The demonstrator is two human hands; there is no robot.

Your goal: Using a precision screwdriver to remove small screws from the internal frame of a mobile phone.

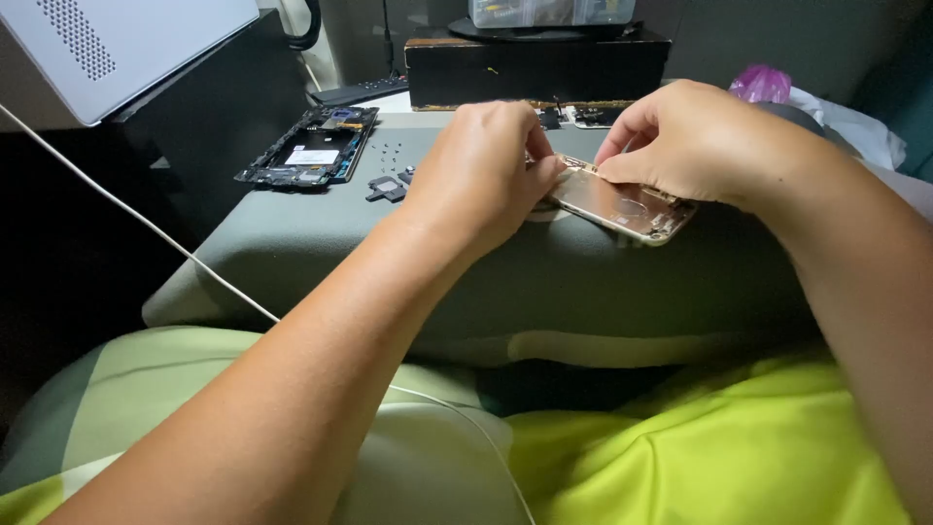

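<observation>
Head view: both hands (486, 170) (685, 141) apparently pinch the gold phone shell (622, 206), fingers closed.

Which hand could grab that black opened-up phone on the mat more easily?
Probably the left hand. The black opened phone lies on the left side of the grey mat, nearer to it. The right hand is farther away, holding the gold phone part.
</observation>
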